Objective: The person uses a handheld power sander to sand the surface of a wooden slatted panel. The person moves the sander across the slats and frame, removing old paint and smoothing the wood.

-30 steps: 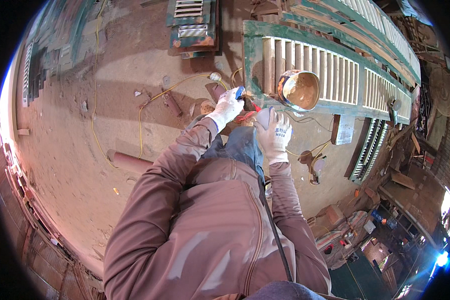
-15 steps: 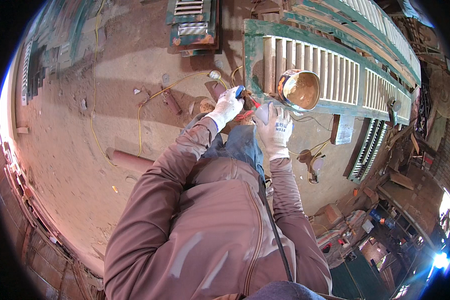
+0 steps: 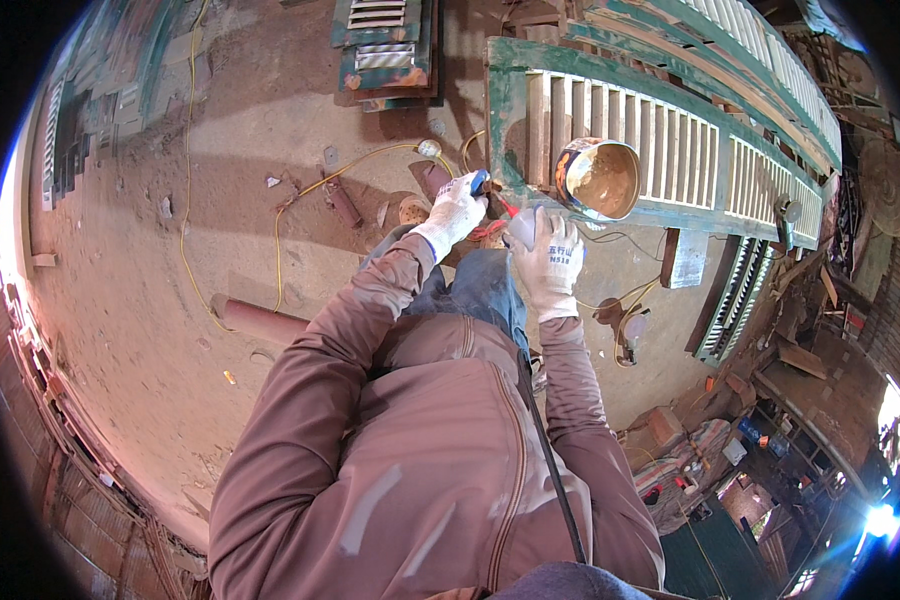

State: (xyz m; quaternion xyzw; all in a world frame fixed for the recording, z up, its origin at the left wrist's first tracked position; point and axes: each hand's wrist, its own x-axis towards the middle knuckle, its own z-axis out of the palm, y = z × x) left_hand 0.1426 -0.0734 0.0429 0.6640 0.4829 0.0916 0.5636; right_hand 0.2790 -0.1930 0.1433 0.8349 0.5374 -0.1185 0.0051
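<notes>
My left hand (image 3: 455,212), in a white work glove, is closed on a tool with a blue handle (image 3: 480,182). Brown, putty-like matter (image 3: 494,190) shows at the tool's far end; its blade, if any, is hard to make out. Gloved likewise, my right hand (image 3: 552,262) grips a pale squeeze bottle (image 3: 522,228) with a red nozzle (image 3: 507,205). The nozzle points up and left, at the brown matter by my left hand. Just beyond both hands lies the near-left corner of a green louvred shutter (image 3: 512,120). An open can (image 3: 600,180) of tan paste stands on that shutter.
More green shutters (image 3: 710,45) are at the far right, and a small stack of panels (image 3: 385,60) lies at the back. A yellow cord (image 3: 185,200) winds over the floor, near a reddish-brown roll (image 3: 260,318). Another louvred panel (image 3: 735,300) rests at the right.
</notes>
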